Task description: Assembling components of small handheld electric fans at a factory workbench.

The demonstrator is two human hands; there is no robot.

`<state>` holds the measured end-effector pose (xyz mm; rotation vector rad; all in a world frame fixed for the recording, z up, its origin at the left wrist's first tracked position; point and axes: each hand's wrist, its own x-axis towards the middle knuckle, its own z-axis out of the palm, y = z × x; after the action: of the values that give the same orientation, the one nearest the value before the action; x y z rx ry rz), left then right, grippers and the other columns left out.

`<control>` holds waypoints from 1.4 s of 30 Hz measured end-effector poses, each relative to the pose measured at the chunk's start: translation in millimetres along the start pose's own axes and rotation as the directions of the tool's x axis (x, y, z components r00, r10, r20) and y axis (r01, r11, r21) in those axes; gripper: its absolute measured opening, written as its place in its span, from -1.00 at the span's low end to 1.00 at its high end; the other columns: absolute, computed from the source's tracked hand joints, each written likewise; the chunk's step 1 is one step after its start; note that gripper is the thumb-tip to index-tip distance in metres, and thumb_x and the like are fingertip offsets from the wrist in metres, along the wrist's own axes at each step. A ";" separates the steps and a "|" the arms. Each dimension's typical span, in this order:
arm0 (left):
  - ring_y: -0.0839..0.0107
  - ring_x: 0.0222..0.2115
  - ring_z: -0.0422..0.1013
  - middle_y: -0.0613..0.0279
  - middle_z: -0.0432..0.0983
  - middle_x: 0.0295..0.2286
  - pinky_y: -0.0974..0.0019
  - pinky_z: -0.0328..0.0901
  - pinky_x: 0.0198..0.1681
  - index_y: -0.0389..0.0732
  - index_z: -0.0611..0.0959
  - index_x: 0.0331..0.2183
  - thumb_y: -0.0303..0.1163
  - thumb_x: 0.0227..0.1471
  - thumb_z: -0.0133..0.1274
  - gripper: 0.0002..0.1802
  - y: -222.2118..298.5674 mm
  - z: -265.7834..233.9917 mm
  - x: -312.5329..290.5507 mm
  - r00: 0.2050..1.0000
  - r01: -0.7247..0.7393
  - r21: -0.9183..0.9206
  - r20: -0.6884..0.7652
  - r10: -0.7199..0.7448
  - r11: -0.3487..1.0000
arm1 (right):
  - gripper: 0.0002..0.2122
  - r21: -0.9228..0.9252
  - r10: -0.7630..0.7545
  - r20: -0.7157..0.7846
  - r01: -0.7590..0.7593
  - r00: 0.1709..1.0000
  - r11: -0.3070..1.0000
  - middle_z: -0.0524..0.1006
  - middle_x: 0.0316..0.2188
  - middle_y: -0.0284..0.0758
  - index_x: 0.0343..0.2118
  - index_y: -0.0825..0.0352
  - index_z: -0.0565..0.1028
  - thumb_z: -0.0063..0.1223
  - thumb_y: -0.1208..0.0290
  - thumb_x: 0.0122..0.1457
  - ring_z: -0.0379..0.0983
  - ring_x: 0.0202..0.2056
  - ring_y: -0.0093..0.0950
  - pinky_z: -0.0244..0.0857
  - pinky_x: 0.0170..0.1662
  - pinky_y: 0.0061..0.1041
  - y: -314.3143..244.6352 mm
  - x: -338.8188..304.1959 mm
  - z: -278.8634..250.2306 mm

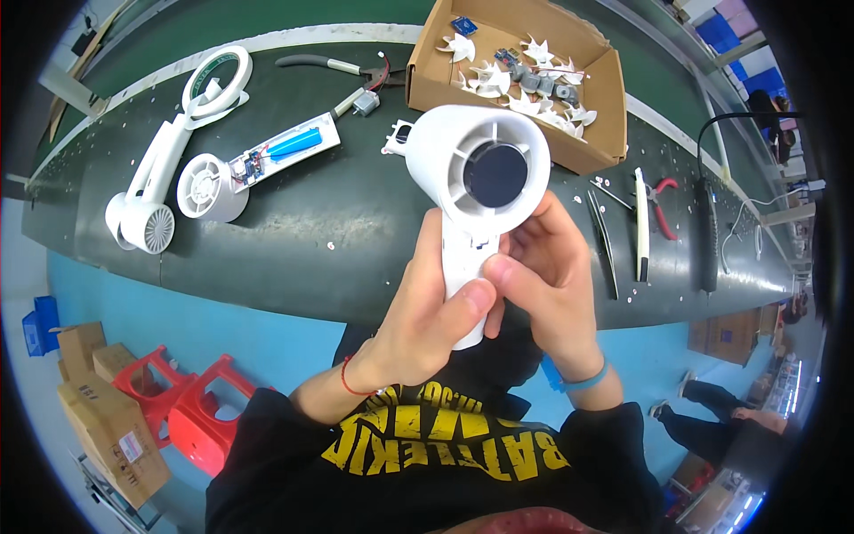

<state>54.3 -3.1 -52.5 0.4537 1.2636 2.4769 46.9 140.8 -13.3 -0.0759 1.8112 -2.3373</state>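
Both my hands hold a white handheld fan (433, 166) upright over the near edge of the dark bench. Its round head, with a dark disc in the hub and spokes around it, faces up toward me. My left hand (422, 316) is wrapped round the handle, thumb lying along the front. My right hand (551, 289) grips the other side, its thumb pressed on the handle just below the head. A small white frame-like part (398, 138) shows beside the fan head. To the left lies an opened fan (213, 189), its blue battery (295, 143) and circuit board exposed.
A cardboard box (605, 147) holds white fan blades, motors and boards. Pliers (342, 65) and a small motor (366, 103) lie at the back. Another white fan (147, 222) stands left. Tweezers (604, 245), red-handled cutters (663, 214) and a dark corded tool (705, 236) lie right.
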 end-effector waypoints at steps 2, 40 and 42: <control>0.51 -0.51 0.35 0.13 0.29 -0.18 0.44 0.28 -0.47 -0.36 0.11 0.10 -0.38 0.13 -0.12 -0.44 1.7 0.9 -2.9 1.000 0.011 0.042 -0.028 -0.010 0.999 | -0.73 0.034 0.009 -0.015 -0.009 1.000 0.999 0.39 -0.34 -0.37 -0.16 0.39 0.33 0.12 0.61 0.09 0.36 -0.46 -0.71 0.30 -0.61 -0.73 1.8 -1.4 6.0; 0.48 -0.48 0.30 0.20 0.40 -0.42 0.41 0.20 -0.43 -0.20 0.30 0.05 -0.33 0.11 -0.08 -0.53 -35.9 -55.1 -52.9 0.788 0.595 -0.468 0.177 -0.590 0.654 | -0.86 -0.880 -0.482 -0.236 0.025 0.844 0.475 0.57 -0.51 -0.37 -0.27 0.37 0.55 0.03 0.60 0.11 0.48 -0.47 -0.61 0.26 -0.41 -0.64 -48.8 55.8 -193.9; 0.49 -0.57 0.24 0.23 0.35 -0.48 0.41 0.15 -0.54 -0.16 0.23 0.09 -0.43 0.10 -0.08 -0.48 -31.7 -54.7 -50.6 0.751 0.660 -0.338 0.278 -0.599 0.671 | -0.86 -0.905 -0.468 -0.205 0.015 0.859 0.425 0.57 -0.53 -0.37 -0.28 0.37 0.56 0.03 0.61 0.09 0.48 -0.48 -0.61 0.27 -0.40 -0.63 -48.6 57.8 -194.3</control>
<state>81.2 -46.0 -115.6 0.0475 0.6308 1.9663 -44.9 327.8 -20.2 0.0513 3.2957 -1.2418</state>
